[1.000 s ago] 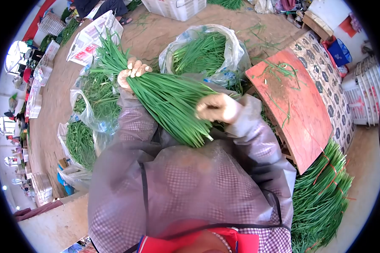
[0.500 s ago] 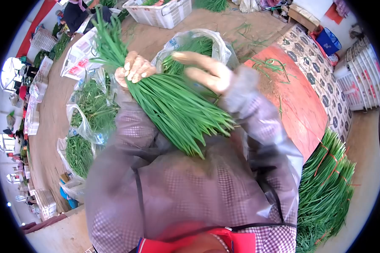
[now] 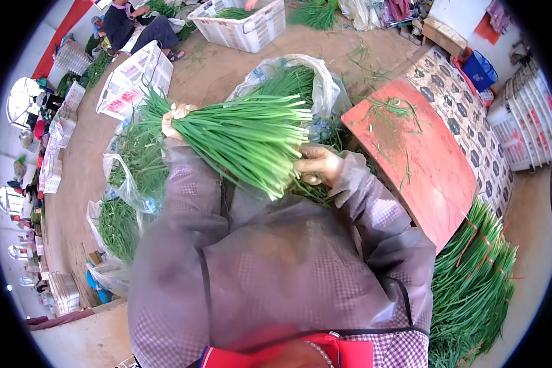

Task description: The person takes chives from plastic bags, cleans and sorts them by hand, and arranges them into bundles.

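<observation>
Left hand (image 3: pixel 173 116) still clenches the long green chive bundle (image 3: pixel 239 138), now swung level; right hand (image 3: pixel 316 164) has dropped, grasping its cut ends

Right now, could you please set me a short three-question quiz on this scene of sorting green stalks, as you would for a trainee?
1. True or false: the left hand grips the bunch of green stalks.
2. Where is the right hand? A) flat on the red board B) at the loose end of the bunch C) inside the white crate
3. Fill in: the stalks piled beside the red board are tied with ____ bands.

Key: 1 true; 2 B; 3 red.
</observation>
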Demonstrator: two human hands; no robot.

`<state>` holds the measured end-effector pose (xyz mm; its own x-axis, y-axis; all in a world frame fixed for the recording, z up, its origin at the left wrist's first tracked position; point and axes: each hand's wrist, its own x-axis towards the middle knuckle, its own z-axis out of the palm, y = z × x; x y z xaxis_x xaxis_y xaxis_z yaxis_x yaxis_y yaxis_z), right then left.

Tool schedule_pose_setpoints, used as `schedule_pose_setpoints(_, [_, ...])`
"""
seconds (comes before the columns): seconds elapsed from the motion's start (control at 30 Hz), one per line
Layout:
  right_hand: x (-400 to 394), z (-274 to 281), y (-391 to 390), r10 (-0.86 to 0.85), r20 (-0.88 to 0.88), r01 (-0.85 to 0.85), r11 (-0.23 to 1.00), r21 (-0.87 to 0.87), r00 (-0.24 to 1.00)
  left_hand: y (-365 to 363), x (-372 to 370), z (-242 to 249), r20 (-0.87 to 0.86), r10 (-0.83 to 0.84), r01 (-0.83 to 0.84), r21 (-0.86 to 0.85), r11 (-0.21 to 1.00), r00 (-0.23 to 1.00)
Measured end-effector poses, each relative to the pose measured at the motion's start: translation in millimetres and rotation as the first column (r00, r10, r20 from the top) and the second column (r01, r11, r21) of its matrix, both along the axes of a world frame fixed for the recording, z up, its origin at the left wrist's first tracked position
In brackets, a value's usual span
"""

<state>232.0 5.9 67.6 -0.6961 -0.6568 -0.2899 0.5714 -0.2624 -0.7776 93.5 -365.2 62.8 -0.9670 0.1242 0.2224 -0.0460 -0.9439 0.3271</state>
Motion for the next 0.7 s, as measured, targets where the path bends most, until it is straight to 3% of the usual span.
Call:
schedule_pose_setpoints(0.03, [1,1,1,0.047,-0.041,-0.043,0.994,0.1,0.998,5,1,-4,0.138,0.105,-0.112,0.042,0.993,0.985])
schedule_pose_setpoints(0.1, [2,-4,2,0.102,-0.074,-0.085,0.976,0.201,0.992,-6,-7,-28,0.186,0.107,-0.113,0.021,0.993,0.977])
schedule_pose_setpoints(0.17, [6,-23,15,-0.031,0.022,0.029,0.994,0.109,0.999,-22,-14,-52,0.334,0.129,-0.144,0.023,0.989,0.934])
schedule_pose_setpoints(0.2, [6,-28,28,0.005,-0.044,-0.002,0.999,0.054,0.999,-31,-16,-64,0.338,0.131,-0.147,0.023,0.989,0.932])
schedule_pose_setpoints(0.23, [6,-33,40,-0.051,-0.139,0.061,0.996,0.071,0.989,-39,-19,-76,0.312,0.143,-0.155,0.014,0.988,0.939])
schedule_pose_setpoints(0.33, [9,-45,79,-0.297,-0.174,0.324,0.933,0.156,0.939,-45,-11,-78,0.355,0.198,-0.204,-0.021,0.979,0.914])
schedule_pose_setpoints(0.4, [11,-40,92,-0.257,-0.174,0.292,0.93,0.224,0.951,-47,-10,-82,0.417,0.231,-0.233,-0.047,0.971,0.879])
schedule_pose_setpoints(0.47, [23,-19,69,-0.201,-0.229,0.282,0.867,0.412,0.952,-50,-11,-91,0.369,0.207,-0.211,-0.032,0.977,0.906])
schedule_pose_setpoints(0.5, [22,-14,55,-0.072,-0.251,0.179,0.883,0.434,0.965,-48,-11,-93,0.373,0.205,-0.207,-0.036,0.978,0.905])
schedule_pose_setpoints(0.53, [26,-43,37,-0.086,-0.363,0.216,0.918,0.334,0.928,-45,-11,-93,0.402,0.244,-0.248,-0.043,0.968,0.883])
schedule_pose_setpoints(0.57, [32,-18,17,-0.001,-0.348,0.169,0.876,0.452,0.938,-43,-11,-93,0.428,0.284,-0.291,-0.051,0.956,0.858])
schedule_pose_setpoints(0.6, [36,-28,-3,-0.04,-0.366,0.213,0.87,0.445,0.93,-47,-15,-98,0.429,0.284,-0.291,-0.051,0.956,0.857])
schedule_pose_setpoints(0.67, [31,-34,-14,-0.052,-0.192,0.117,0.932,0.342,0.98,-58,-20,-108,0.454,0.34,-0.252,-0.244,0.936,0.824])
schedule_pose_setpoints(0.7, [27,-45,-9,-0.063,-0.307,0.163,0.936,0.311,0.95,-62,-19,-110,0.454,0.345,-0.258,-0.244,0.935,0.821])
